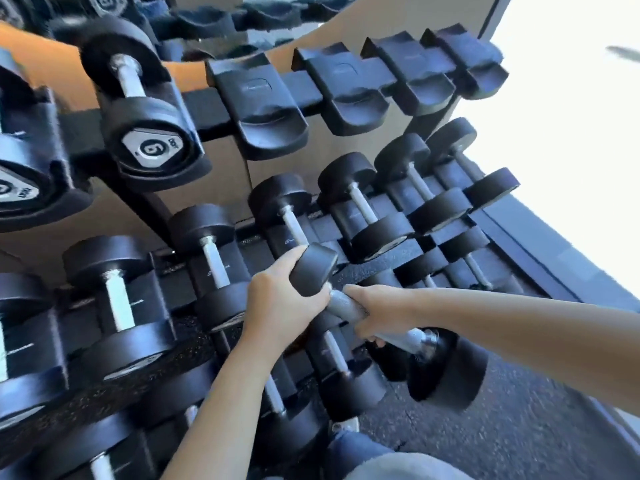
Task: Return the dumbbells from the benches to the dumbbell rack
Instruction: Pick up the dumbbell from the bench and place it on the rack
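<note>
Black rubber and knurled steel: the dumbbell point(346, 306) is off the rack. You carry it in the air just in front of the middle tier of the dumbbell rack point(374, 265), tilted, with the far head high and the near head low.

Grip: your left hand point(284, 306) is curled round the far head. Your right hand point(377, 317) is wrapped round the handle near its middle. The near head hangs beyond the right hand, toward you, with nothing under it.

Risks noted:
- Your left fingers lie close to a racked dumbbell point(287, 216), so setting down could pinch them.
- The rubber head gives a poorer hold than the handle and may slip.
- A drop would likely land near your leg point(353, 448).

Empty cradles point(266, 109) show on the upper tier.
</note>
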`<state>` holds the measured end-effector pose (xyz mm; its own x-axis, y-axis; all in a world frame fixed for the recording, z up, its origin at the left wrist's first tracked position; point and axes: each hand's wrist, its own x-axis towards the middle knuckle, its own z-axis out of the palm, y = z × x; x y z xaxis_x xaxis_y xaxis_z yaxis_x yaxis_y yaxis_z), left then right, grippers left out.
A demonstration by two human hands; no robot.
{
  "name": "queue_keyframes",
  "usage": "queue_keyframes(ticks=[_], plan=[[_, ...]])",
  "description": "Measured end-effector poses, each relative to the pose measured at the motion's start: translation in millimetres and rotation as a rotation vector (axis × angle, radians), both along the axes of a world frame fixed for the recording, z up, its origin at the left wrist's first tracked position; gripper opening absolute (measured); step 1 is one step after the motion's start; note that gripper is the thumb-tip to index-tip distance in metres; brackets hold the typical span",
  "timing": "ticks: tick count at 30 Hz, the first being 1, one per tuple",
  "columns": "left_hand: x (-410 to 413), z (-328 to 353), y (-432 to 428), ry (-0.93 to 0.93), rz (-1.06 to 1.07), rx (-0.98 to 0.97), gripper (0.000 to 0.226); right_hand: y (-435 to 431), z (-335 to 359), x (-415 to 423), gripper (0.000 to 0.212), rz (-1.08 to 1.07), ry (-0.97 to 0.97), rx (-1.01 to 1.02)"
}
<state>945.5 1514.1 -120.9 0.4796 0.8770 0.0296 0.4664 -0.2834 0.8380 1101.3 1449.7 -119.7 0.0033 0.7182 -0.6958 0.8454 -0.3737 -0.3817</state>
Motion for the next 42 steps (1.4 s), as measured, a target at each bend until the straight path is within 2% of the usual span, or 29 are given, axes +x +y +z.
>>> queue_keyframes(ticks=[4, 9, 16, 27, 32, 38, 42], plan=[[29.2, 0.2, 7.0, 0.019, 0.017, 0.008, 0.058, 11.1, -3.8, 28.7, 0.027, 0.036, -0.039, 0.015], [43.9, -1.9, 14.5, 0.021, -0.004, -0.005, 0.058, 16.2, -8.7, 40.9, 0.024, -0.066, 0.072, -0.021], [38.0, -8.3, 32.4, 0.005, -0.039, -0.026, 0.056, 28.3, -12.3, 36.2, 0.025, -0.066, 0.105, 0.004], [23.9, 11.5, 133.6, -0.05, -0.184, -0.003, 0.049, 93.2, -5.9, 2.8, 0.022, -0.259, 0.239, 0.158], [38.9, 26.7, 194.8, -0.042, -0.191, 0.081, 0.055, 145.4, 5.6, 5.6, 0.023, -0.374, 0.277, 0.22], [89.8, 54.0, 279.9, -0.084, 0.006, 0.259, 0.054, 249.0, 31.7, 47.5, 0.019, -0.515, 0.249, 0.404], [105.5, 60.5, 308.0, -0.094, 0.016, 0.33, 0.054, 282.4, 40.4, 63.6, 0.02, -0.539, 0.24, 0.469]])
